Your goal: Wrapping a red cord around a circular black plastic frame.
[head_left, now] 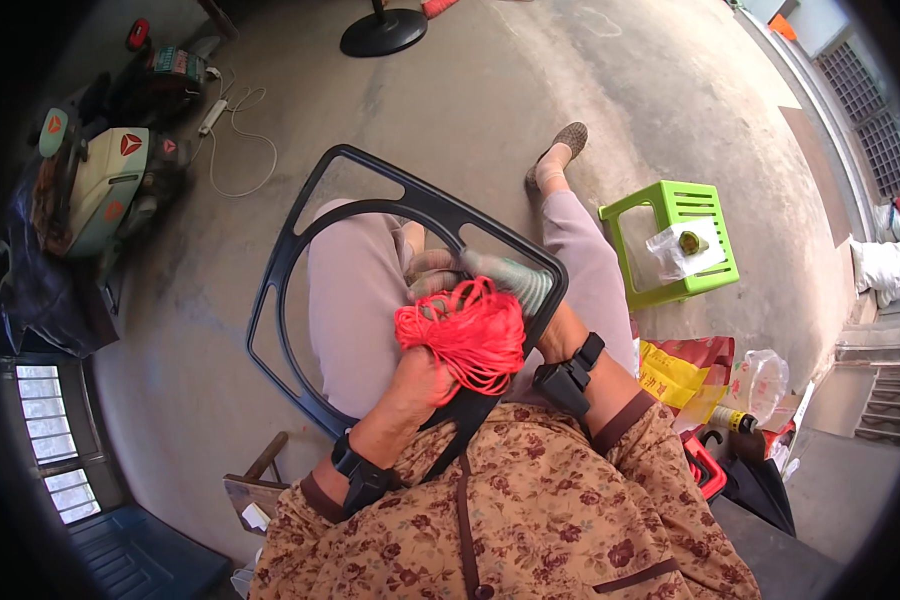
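Slack, bundled red cord is covering the left hand, loose loops risking snags on the angular black plastic frame near the gloved right hand, both grips being unclear.

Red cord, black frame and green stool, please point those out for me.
Red cord (475,335): head view, middle of the bundled strands.
Black frame (438,210): head view, solid part of its upper bar.
Green stool (669,208): head view, left edge of the seat.
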The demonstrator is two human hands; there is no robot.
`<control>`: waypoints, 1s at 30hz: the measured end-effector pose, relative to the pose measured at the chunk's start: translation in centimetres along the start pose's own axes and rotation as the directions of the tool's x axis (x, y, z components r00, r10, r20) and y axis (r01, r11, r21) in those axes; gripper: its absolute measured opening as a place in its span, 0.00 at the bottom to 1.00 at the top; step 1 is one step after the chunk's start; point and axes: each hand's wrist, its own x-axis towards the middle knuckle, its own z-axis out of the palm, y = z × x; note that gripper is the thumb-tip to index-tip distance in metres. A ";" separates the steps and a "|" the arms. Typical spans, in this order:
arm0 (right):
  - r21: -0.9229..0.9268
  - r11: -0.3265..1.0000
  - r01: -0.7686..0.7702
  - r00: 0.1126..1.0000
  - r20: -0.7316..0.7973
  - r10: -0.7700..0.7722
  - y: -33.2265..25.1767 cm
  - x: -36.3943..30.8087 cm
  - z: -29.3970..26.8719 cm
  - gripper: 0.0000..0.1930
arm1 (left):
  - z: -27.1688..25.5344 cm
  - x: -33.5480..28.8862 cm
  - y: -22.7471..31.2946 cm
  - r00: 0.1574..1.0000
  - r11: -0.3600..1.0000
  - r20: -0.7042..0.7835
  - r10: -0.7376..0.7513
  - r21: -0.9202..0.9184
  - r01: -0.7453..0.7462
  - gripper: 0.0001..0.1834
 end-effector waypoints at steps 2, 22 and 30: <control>-0.178 0.983 -0.044 0.999 -0.022 0.040 -0.3 1.2 -0.3 0.24 | -0.4 -0.3 0.3 0.985 0.950 -0.102 -0.141 0.266 0.164 0.19; 0.028 1.000 -0.009 0.993 0.120 0.006 1.7 1.7 0.1 0.43 | -1.1 -0.2 1.7 0.978 0.977 -0.039 -0.205 0.044 0.206 0.17; -0.630 0.687 0.363 0.343 -0.595 -0.727 -1.5 -2.5 -5.3 0.12 | -1.9 -0.4 2.1 0.987 0.984 0.002 -0.160 -0.079 0.160 0.16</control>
